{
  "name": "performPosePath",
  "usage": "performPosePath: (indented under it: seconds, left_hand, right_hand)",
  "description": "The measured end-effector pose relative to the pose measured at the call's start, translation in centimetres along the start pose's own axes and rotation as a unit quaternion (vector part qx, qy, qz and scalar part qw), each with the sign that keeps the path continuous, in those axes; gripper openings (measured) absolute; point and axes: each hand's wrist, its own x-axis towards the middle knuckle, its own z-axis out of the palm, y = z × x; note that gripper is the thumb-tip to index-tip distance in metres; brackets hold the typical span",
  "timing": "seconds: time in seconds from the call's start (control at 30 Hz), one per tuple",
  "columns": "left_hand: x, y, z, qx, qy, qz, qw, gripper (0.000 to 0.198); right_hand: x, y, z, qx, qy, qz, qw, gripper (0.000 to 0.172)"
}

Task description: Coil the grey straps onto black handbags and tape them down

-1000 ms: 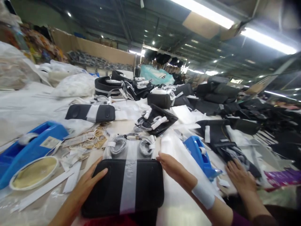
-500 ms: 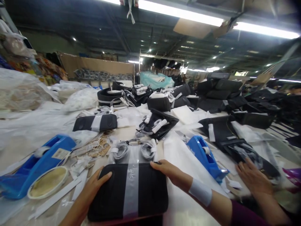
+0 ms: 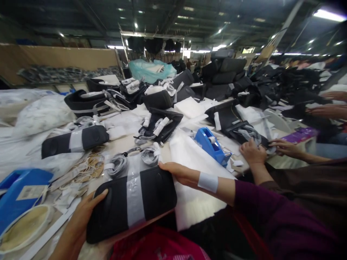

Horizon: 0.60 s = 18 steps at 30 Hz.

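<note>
A flat black bag (image 3: pixel 157 195) with rounded corners lies at the table's near edge, a clear plastic band (image 3: pixel 135 198) round its middle. My left hand (image 3: pixel 80 215) grips its left side, thumb on top and the other fingers mostly hidden. Over the upper right corner, my right hand (image 3: pixel 180 173) is closed with its thumb on the bag and its fingertips out of sight. Two coiled, plastic-wrapped straps, a left coil (image 3: pixel 118 166) and a right coil (image 3: pixel 150 156), lie against the bag's far edge.
Blue tape dispensers stand left (image 3: pixel 24 196) and right (image 3: pixel 211 144). A round tub (image 3: pixel 25 227) and stringed tags (image 3: pixel 86 166) lie at left. Another banded black bag (image 3: pixel 90 139) lies beyond. At right, a co-worker's hands (image 3: pixel 253 153) handle a black bag (image 3: pixel 244 131).
My view has swung to the right, so the table's things appear farther left. The bag looks tilted now, its right side higher. Both of my hands keep hold of it.
</note>
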Motion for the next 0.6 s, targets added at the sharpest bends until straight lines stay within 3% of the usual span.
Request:
performPosePath:
  seconds: [0.2,0.43,0.6]
  left_hand:
    - [-0.7,-0.1,0.4,-0.019,0.013,-0.009,1.0,0.05]
    - [-0.6,-0.7,0.1,-0.035,0.008,-0.009,0.999,0.048]
    - [-1.3,-0.5,0.0,-0.062,-0.028,0.001,0.998,0.053]
  right_hand:
    - [-2.0,0.6,1.4,0.085,0.019,0.036,0.996,0.052]
    - [-3.1,0.9,2.8,0.225,-0.004,0.059,0.973,0.046]
    - [-3.8,0.8,3.1,0.195,-0.016,0.011,0.981,0.037]
